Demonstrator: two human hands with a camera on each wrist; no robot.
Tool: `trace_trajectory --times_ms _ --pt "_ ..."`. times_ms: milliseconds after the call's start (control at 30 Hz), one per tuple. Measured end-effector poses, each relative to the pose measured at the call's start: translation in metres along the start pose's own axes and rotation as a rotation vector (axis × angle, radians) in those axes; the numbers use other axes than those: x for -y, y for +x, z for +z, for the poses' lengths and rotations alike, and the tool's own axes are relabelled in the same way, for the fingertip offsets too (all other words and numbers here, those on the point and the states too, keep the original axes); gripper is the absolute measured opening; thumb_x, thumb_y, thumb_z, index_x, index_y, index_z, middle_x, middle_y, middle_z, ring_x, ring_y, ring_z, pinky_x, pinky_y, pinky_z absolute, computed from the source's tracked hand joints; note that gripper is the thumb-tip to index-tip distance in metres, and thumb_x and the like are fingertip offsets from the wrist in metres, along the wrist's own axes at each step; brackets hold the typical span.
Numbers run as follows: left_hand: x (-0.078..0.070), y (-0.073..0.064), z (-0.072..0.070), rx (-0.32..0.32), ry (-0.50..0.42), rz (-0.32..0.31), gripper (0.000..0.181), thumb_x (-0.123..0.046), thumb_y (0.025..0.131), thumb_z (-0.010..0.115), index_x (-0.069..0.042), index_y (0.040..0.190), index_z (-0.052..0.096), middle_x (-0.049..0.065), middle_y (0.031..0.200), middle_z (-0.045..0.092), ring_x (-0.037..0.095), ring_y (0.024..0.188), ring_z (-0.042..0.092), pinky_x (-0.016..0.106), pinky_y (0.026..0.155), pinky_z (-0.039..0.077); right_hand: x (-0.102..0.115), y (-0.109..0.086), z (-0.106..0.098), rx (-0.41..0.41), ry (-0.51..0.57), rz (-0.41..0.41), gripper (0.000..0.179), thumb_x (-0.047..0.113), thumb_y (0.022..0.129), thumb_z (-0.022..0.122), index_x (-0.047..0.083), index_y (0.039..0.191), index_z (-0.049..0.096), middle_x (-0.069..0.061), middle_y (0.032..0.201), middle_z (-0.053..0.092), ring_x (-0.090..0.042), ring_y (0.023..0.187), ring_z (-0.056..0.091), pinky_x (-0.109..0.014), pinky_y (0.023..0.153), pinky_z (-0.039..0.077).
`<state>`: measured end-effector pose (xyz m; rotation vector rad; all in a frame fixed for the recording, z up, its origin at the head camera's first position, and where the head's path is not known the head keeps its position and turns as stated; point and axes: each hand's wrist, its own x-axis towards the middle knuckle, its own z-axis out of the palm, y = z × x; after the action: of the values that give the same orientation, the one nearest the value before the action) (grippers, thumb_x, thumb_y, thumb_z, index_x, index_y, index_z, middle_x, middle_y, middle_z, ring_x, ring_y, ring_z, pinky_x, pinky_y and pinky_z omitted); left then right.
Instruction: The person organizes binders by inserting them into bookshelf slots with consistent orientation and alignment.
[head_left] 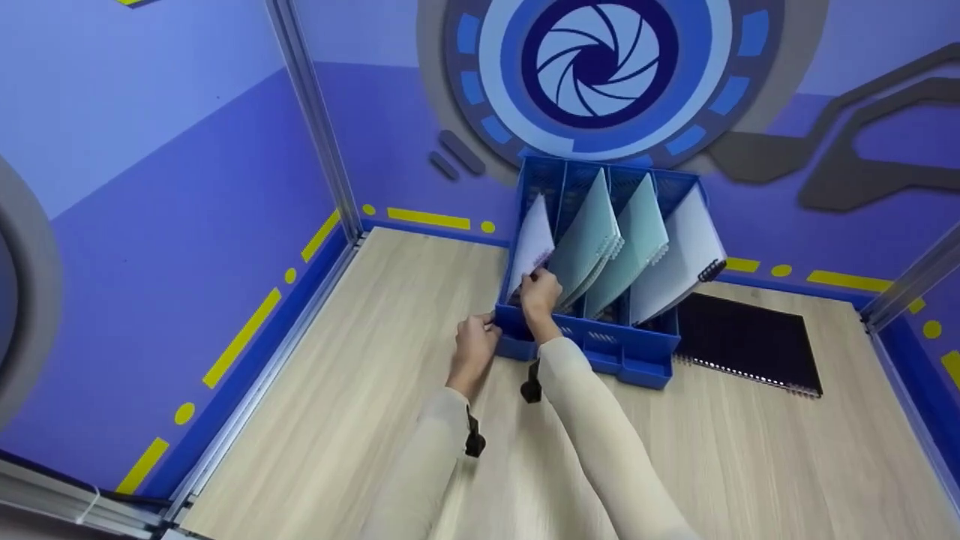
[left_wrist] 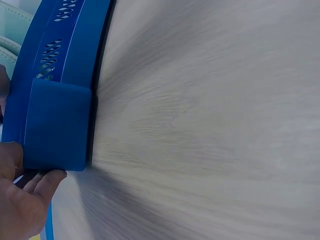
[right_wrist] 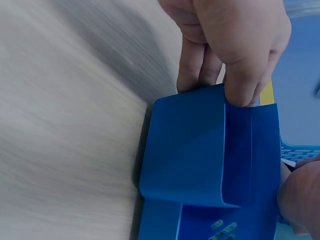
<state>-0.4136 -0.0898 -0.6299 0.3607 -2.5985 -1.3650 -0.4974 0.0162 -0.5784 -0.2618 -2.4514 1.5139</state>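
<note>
A blue desktop file rack (head_left: 600,336) stands against the back wall. My left hand (head_left: 474,345) grips the left end of its front pocket; in the left wrist view the thumb and fingers of that hand (left_wrist: 22,205) pinch the pocket wall (left_wrist: 57,127). With my right hand (head_left: 541,294) I hold the front edge of a white spiral notebook (head_left: 531,238) in the leftmost compartment. The right wrist view shows only part of the right hand (right_wrist: 302,192), at its edge. Two pale green notebooks (head_left: 589,232) (head_left: 634,240) and a white one with black binding (head_left: 679,251) lean in the other compartments.
A black spiral notebook (head_left: 750,341) lies flat on the wooden table (head_left: 322,420), right of the rack. Purple-blue panels (head_left: 187,187) with metal corner posts (head_left: 311,112) enclose the table at the left, back and right.
</note>
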Motion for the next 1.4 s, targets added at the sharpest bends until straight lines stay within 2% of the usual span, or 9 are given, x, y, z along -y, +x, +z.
trace_trajectory --times_ms 267,400,533,733,833,967,1100,1267,1400 --pt "-0.001 -0.003 -0.001 -0.015 -0.020 -0.011 0.037 -0.010 0.091 0.066 -0.014 0.127 0.072 0.003 0.114 0.075 0.016 0.102 0.069 0.038 0.086 0.056 -0.007 0.000 0.006 -0.152 0.002 -0.039 0.017 0.006 0.096 0.066 0.000 0.081 0.070 -0.017 0.082 0.072 -0.035 0.076 0.065 -0.047 0.072 0.052" --pt "-0.002 -0.001 -0.003 -0.022 -0.008 -0.001 0.037 -0.010 0.091 0.067 -0.013 0.127 0.072 0.004 0.115 0.075 0.015 0.103 0.070 0.038 0.086 0.056 -0.006 0.005 0.008 -0.132 0.011 -0.042 0.014 0.005 0.095 0.066 -0.001 0.084 0.072 -0.018 0.086 0.073 -0.035 0.079 0.067 -0.047 0.075 0.053" --pt "-0.001 0.001 -0.003 -0.026 0.006 0.000 0.038 -0.010 0.090 0.067 -0.012 0.127 0.072 0.004 0.115 0.075 0.013 0.100 0.069 0.038 0.085 0.056 -0.005 0.009 0.008 -0.099 0.021 0.002 0.012 0.006 0.095 0.067 -0.003 0.090 0.074 -0.020 0.091 0.074 -0.036 0.085 0.069 -0.046 0.078 0.054" --pt "-0.001 0.002 0.001 -0.037 -0.002 0.014 0.038 -0.009 0.089 0.067 -0.011 0.127 0.072 0.005 0.114 0.075 0.010 0.093 0.067 0.036 0.081 0.055 -0.005 0.014 0.007 -0.135 0.032 0.039 0.013 0.006 0.095 0.068 -0.002 0.099 0.077 -0.020 0.099 0.075 -0.036 0.093 0.071 -0.046 0.083 0.055" --pt "-0.001 0.001 0.001 -0.039 0.002 0.007 0.038 -0.009 0.088 0.067 -0.014 0.125 0.073 0.001 0.111 0.076 0.010 0.082 0.063 0.034 0.075 0.053 -0.006 0.018 0.006 -0.164 0.019 0.048 0.013 0.006 0.094 0.069 -0.003 0.099 0.077 -0.019 0.100 0.075 -0.037 0.094 0.071 -0.046 0.085 0.055" --pt "-0.001 0.002 -0.002 -0.031 0.004 -0.009 0.039 -0.010 0.088 0.066 -0.015 0.127 0.073 -0.004 0.106 0.076 0.013 0.067 0.052 0.031 0.062 0.042 -0.005 0.024 0.006 -0.184 0.010 0.042 0.011 0.006 0.092 0.070 -0.003 0.096 0.076 -0.019 0.098 0.075 -0.038 0.095 0.070 -0.046 0.087 0.053" --pt "-0.003 0.003 -0.004 -0.028 0.002 -0.003 0.039 -0.010 0.089 0.066 -0.014 0.127 0.073 -0.003 0.110 0.075 0.012 0.068 0.052 0.030 0.063 0.041 -0.003 0.029 0.007 -0.145 0.049 0.066 0.012 0.008 0.093 0.071 -0.001 0.097 0.076 -0.019 0.100 0.075 -0.036 0.095 0.070 -0.044 0.087 0.053" --pt "-0.003 0.002 -0.004 -0.035 -0.019 0.024 0.038 -0.009 0.088 0.067 -0.012 0.126 0.073 0.002 0.115 0.074 0.010 0.076 0.058 0.031 0.070 0.049 0.000 0.032 0.011 -0.101 0.119 0.106 0.011 0.008 0.092 0.073 -0.002 0.096 0.074 -0.020 0.098 0.075 -0.034 0.091 0.070 -0.044 0.081 0.055" --pt "-0.001 0.001 -0.003 -0.009 -0.020 0.007 0.038 -0.010 0.090 0.068 -0.014 0.128 0.072 0.003 0.116 0.074 0.007 0.082 0.062 0.031 0.075 0.052 0.001 0.032 0.014 -0.072 0.148 0.143 0.009 0.006 0.091 0.073 -0.002 0.094 0.073 -0.021 0.096 0.074 -0.033 0.087 0.071 -0.042 0.076 0.055"
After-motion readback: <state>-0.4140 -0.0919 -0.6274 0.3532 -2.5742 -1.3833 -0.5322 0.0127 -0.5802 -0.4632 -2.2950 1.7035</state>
